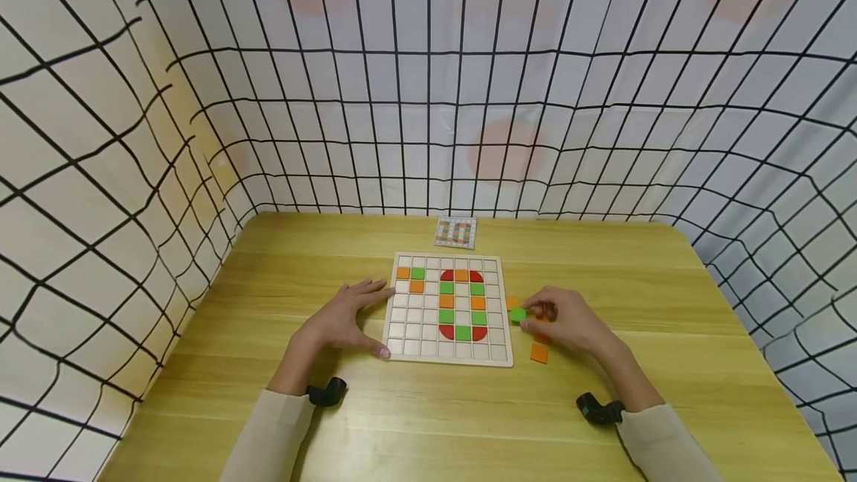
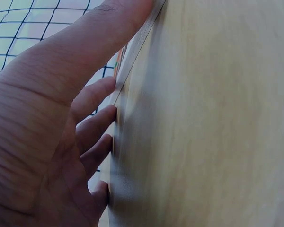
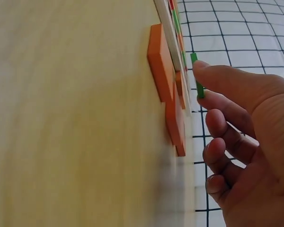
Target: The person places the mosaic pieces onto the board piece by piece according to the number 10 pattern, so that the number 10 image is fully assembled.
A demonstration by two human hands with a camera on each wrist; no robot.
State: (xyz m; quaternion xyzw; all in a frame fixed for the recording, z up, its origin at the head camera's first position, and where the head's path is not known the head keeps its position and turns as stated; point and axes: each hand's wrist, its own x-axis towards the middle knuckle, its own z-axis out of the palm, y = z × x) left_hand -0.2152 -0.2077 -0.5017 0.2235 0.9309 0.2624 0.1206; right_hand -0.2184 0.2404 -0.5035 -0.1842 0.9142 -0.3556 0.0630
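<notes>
A pale wooden grid board lies on the table, with green, orange and red tiles set in some of its squares. Spread along the board's left edge, my left hand touches it with thumb and fingers extended. Just off the right edge, my right hand pinches a green square tile between thumb and index finger. In the right wrist view that green tile is held edge-on, clear of the table. Loose orange tiles lie under and beside the right hand, which partly hides them.
A small printed pattern card lies behind the board. The wooden table is bounded at the back and sides by white walls with a black grid. Each wrist wears a black camera mount.
</notes>
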